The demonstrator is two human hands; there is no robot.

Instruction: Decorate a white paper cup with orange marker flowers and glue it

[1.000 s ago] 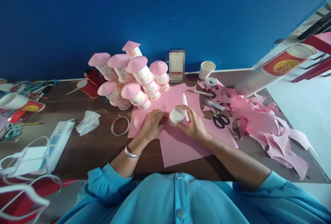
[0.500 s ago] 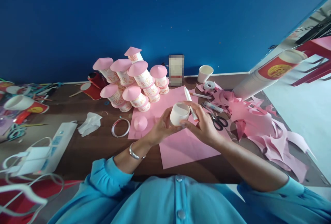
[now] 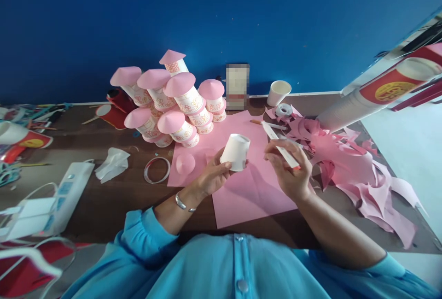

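My left hand point(image 3: 217, 173) grips a plain white paper cup point(image 3: 235, 151), held bottom up over the pink paper sheets point(image 3: 257, 188). To its right, apart from the cup, my right hand point(image 3: 293, 170) holds a white marker point(image 3: 280, 144) with a red-orange end. Its fingers curl around the marker. Left of the cup, a small pink paper cone point(image 3: 185, 164) lies on the sheet. Behind it stand several stacked paper-cup towers point(image 3: 186, 101) with drawn patterns and pink cone roofs.
Pink paper scraps point(image 3: 348, 156) and a long stack of cups point(image 3: 345, 105) lie at the right. Farther back are a tape roll point(image 3: 283, 110), a white cup point(image 3: 279, 92) and an upright phone-like object point(image 3: 237, 87). A power strip point(image 3: 71, 193), wire ring point(image 3: 157, 170) and crumpled tissue point(image 3: 113, 164) lie left.
The cup has been turned from mouth toward me to bottom up. My right hand has let go of it and moved right with the marker.
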